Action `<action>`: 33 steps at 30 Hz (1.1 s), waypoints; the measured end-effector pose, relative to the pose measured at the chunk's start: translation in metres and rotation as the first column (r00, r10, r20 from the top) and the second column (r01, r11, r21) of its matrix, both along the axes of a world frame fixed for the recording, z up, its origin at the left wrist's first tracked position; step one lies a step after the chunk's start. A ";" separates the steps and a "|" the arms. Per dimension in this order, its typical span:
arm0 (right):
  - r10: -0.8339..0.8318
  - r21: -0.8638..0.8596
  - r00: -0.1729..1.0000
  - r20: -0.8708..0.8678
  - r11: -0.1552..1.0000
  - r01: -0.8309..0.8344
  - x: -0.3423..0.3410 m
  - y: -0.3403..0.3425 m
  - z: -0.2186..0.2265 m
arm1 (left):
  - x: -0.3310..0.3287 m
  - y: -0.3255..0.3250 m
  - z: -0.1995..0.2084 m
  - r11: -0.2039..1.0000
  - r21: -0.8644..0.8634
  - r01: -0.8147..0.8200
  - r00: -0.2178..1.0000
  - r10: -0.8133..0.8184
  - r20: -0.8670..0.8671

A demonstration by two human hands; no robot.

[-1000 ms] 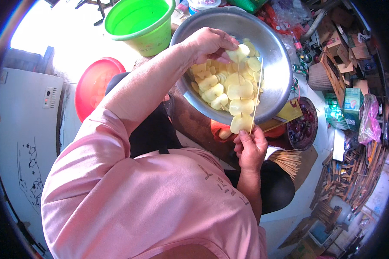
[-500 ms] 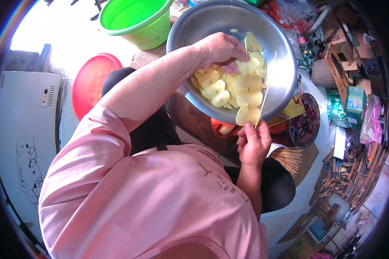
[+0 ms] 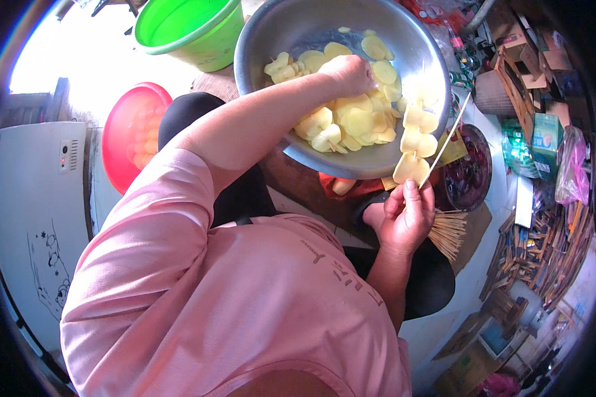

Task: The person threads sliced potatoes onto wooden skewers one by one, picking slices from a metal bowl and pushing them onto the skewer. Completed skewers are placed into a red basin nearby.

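My right hand (image 3: 409, 212) is closed on a thin wooden skewer threaded with several pale yellow potato slices (image 3: 420, 119). A second, bare wooden stick (image 3: 447, 139) is pinched in the same fingers and slants up beside it. Over the heap of loose potato slices (image 3: 356, 122) in the wide metal basin (image 3: 261, 49), my left hand (image 3: 351, 74) is bent with its fingers curled downward. Its fingertips are mostly hidden, and I cannot make out what they hold. Some slices at the heap's near edge are on sticks too.
A bundle of wooden skewers (image 3: 447, 233) lies by my right knee. To the left stand a green tub (image 3: 225, 40) and a red basin (image 3: 116, 126). A dark round basin (image 3: 485, 169) sits at the right, near cardboard boxes (image 3: 545, 149) and a heap of sticks (image 3: 543, 255).
My left hand has left the skewered slices and dropped onto the loose heap. My right hand has shifted right with the skewer, which now hangs over the basin's right rim.
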State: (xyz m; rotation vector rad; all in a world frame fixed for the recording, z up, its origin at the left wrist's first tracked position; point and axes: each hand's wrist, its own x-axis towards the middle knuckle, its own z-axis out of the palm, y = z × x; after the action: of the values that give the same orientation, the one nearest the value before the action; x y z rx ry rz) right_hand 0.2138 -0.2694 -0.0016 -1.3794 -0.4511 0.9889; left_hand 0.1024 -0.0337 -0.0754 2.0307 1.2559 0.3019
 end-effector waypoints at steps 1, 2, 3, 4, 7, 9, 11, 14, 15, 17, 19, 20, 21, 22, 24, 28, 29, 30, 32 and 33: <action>-0.004 -0.008 1.000 0.003 1.000 0.004 0.001 0.000 0.000 | 0.003 -0.003 0.000 1.000 -0.017 0.000 1.000 -0.001 -0.031; -0.001 -0.008 1.000 0.011 1.000 0.001 0.002 -0.001 0.000 | 0.006 -0.005 0.000 0.999 -0.034 0.000 0.998 -0.002 -0.062; 0.002 -0.007 1.000 0.019 1.000 -0.002 0.004 -0.002 -0.001 | 0.007 -0.007 0.001 0.997 -0.038 0.075 0.993 -0.078 -0.086; 0.002 -0.005 1.000 0.026 1.000 -0.002 0.006 -0.003 -0.001 | 0.010 -0.010 0.003 0.994 -0.049 0.098 0.988 -0.104 -0.115; -0.021 -0.002 1.000 0.003 1.000 0.021 0.010 -0.005 -0.003 | 0.022 -0.025 0.012 0.987 -0.051 0.156 0.961 -0.163 -0.221; -0.012 0.001 1.000 0.012 1.000 0.012 0.010 -0.005 -0.004 | 0.028 -0.037 0.005 0.964 0.101 0.245 0.933 -0.207 -0.295; -0.003 0.005 1.000 0.010 1.000 0.003 0.009 -0.004 -0.004 | 0.032 -0.045 -0.007 0.915 0.263 0.306 0.915 -0.207 -0.347; -0.002 0.002 1.000 0.009 1.000 0.002 0.010 -0.005 -0.005 | 0.037 -0.044 -0.010 0.935 0.223 0.277 0.939 -0.214 -0.270; -0.001 -0.007 1.000 0.022 1.000 0.001 0.011 -0.007 -0.007 | 0.038 -0.039 -0.007 0.969 0.095 0.230 0.958 -0.208 -0.196; -0.001 -0.021 1.000 0.015 1.000 0.002 0.012 -0.008 -0.006 | 0.035 -0.028 0.000 0.992 -0.028 0.125 0.992 -0.125 -0.007; -0.010 -0.037 1.000 -0.026 0.999 0.009 0.009 -0.008 -0.003 | 0.026 -0.012 0.013 0.985 -0.158 0.073 0.974 -0.036 0.222; 0.011 -0.043 1.000 -0.016 0.999 -0.011 0.007 -0.008 -0.003 | 0.020 -0.006 0.023 0.960 -0.272 0.063 0.935 0.038 0.353; 0.031 -0.050 0.999 -0.007 0.998 -0.032 0.005 -0.008 -0.003 | 0.018 -0.002 0.028 0.890 -0.457 0.001 0.841 0.246 0.481; 0.053 -0.058 0.999 0.003 0.997 -0.052 0.004 -0.008 -0.003 | 0.015 0.001 0.035 0.777 -0.629 -0.015 0.701 0.457 0.547; 0.117 -0.085 0.993 0.013 0.990 -0.116 0.002 -0.009 -0.006 | 0.009 0.003 0.046 0.742 -0.669 -0.030 0.549 0.572 0.610; 0.146 -0.105 0.989 0.002 0.984 -0.145 -0.005 -0.007 -0.006 | -0.007 0.007 0.053 0.731 -0.682 -0.011 0.360 0.640 0.679; 0.148 -0.107 0.989 0.001 0.983 -0.147 -0.006 -0.006 -0.005 | -0.011 0.006 0.057 0.717 -0.697 0.009 0.328 0.656 0.679; 0.156 -0.111 0.988 0.002 0.982 -0.154 -0.007 -0.006 -0.005 | -0.014 0.005 0.059 0.703 -0.711 0.030 0.297 0.673 0.678; 0.168 -0.122 0.986 0.007 0.979 -0.166 -0.009 -0.006 -0.004 | -0.017 0.006 0.057 0.721 -0.691 0.038 0.264 0.660 0.703; 0.176 -0.121 0.984 0.008 0.977 -0.174 -0.010 -0.006 -0.004 | -0.018 0.007 0.056 0.731 -0.681 0.042 0.247 0.653 0.716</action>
State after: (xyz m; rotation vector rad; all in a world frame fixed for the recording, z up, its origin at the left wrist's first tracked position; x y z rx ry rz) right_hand 0.2041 -0.2750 -0.0054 -1.4762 -0.5415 1.1638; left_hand 0.0847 -0.0272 -0.0191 0.6479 0.7594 1.0201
